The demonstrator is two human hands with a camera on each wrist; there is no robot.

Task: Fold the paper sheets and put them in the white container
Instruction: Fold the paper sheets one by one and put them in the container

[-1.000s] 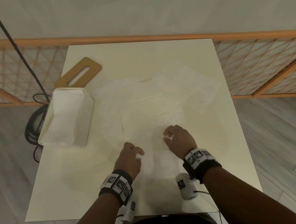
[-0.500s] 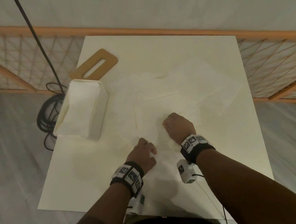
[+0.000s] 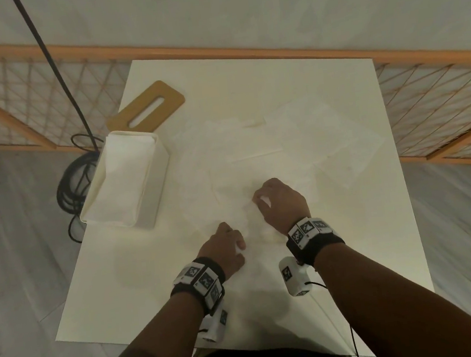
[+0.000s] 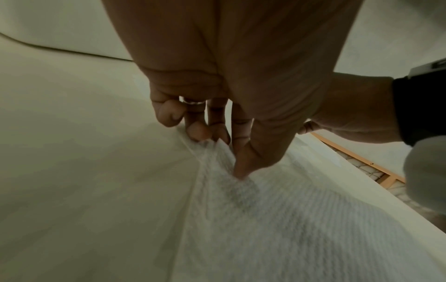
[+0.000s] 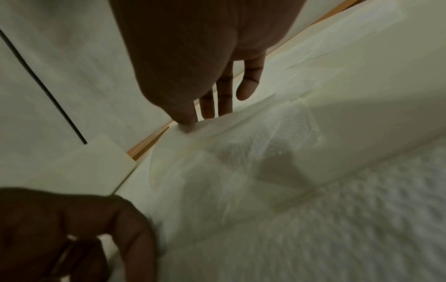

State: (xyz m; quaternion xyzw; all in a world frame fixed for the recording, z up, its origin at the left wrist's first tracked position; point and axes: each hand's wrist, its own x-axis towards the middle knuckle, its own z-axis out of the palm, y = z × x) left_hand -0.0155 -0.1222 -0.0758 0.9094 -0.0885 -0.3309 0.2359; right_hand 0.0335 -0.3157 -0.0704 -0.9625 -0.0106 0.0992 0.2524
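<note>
Head view: left hand and right hand each pinch the tissue sheet near the table's front edge, folding underway; next, likely crease it flat.

Wooden slotted lid flat on counter. Black cable coiled on floor beside orange lattice fence.

Dim, warm, even indoor light, no glare, soft shadows beneath both forearms on the table, head view sharp but bowed at its edges, wrist views grainy and motion-blurred, paper texture smeared, near skin out of focus.
</note>
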